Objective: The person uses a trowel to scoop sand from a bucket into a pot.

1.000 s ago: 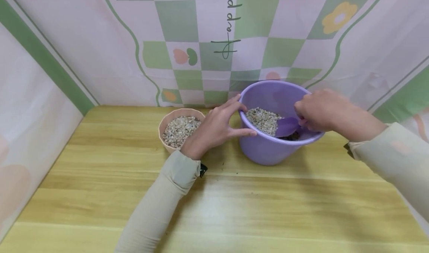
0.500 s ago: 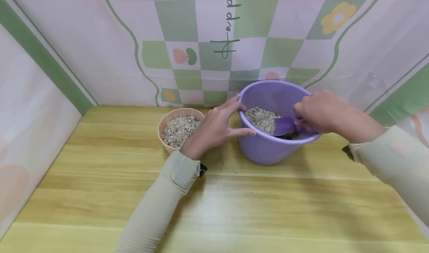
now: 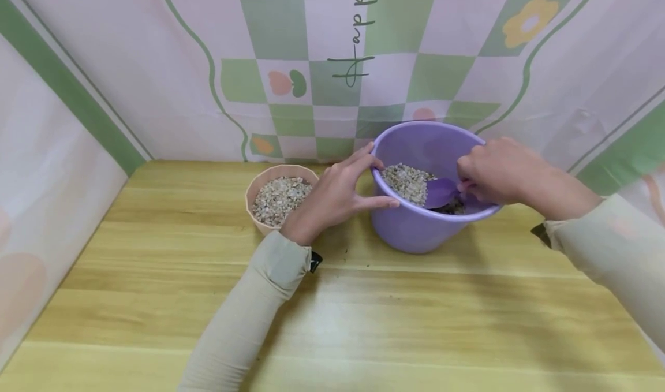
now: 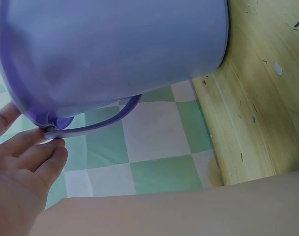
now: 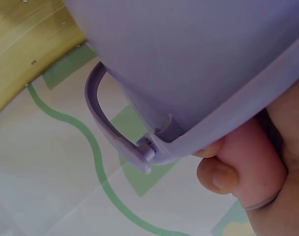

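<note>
A: so which step is this?
B: scooping, I reckon. Right grip [image 3: 499, 170] is curled round the purple scoop [image 3: 440, 193], which is down against the gravel [image 3: 405, 181] in the lilac bucket [image 3: 410, 230] near the back edge of the desk [image 3: 332, 323]. Left grip [image 3: 337, 193] holds the bucket.
A: and next?
B: probably calls for a steady, level lift.

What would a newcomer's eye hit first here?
Likely the purple bucket, on the table right of the bowl. Next, the left hand gripping its rim and the right hand holding a scoop inside. Behind stands the checked backdrop.
</note>
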Motion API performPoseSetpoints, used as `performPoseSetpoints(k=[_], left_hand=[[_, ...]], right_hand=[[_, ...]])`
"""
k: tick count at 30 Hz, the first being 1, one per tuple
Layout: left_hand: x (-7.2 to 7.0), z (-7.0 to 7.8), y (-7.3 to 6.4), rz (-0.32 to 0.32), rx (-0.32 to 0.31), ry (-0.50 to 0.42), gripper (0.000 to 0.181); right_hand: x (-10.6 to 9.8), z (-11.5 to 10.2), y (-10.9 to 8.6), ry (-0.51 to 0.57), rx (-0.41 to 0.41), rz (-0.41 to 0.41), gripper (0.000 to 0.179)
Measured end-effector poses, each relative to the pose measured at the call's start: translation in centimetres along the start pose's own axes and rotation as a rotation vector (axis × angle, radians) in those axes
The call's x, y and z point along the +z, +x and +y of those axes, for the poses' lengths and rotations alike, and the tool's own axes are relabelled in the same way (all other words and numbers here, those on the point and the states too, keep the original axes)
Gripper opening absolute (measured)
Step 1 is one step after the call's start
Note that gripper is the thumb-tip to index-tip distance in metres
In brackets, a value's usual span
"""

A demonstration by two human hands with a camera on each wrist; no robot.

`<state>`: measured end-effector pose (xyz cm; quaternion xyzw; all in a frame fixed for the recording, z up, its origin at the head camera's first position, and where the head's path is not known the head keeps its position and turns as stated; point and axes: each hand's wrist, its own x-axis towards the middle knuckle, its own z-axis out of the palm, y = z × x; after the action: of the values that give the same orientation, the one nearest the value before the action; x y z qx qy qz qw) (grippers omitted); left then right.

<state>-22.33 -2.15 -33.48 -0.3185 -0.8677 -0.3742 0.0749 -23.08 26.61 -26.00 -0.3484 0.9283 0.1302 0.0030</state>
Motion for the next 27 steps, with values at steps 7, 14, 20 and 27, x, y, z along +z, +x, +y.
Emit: performPoseSetpoints(k=[7, 14, 20, 27], left_hand=[[-0.01, -0.13, 0.08, -0.007, -0.007, -0.002, 0.059], [-0.13, -0.21, 0.0, -0.005, -0.007, -0.004, 0.059], [-0.24, -0.2, -0.15, -0.002, -0.014, 0.003, 0.06], [-0.15, -0.03, -0.07, -0.009, -0.002, -0.006, 0.06]], right_hand=[[0.06, 0.04, 0.01, -0.004, -0.008, 0.007, 0.026], [-0.05, -0.11, 0.23, -0.001, -0.009, -0.011, 0.027], [0.04, -0.1, 0.35, 0.026, -0.021, -0.003, 0.029], [0.72, -0.08, 0.64, 0.164, -0.004, -0.001, 0.015]])
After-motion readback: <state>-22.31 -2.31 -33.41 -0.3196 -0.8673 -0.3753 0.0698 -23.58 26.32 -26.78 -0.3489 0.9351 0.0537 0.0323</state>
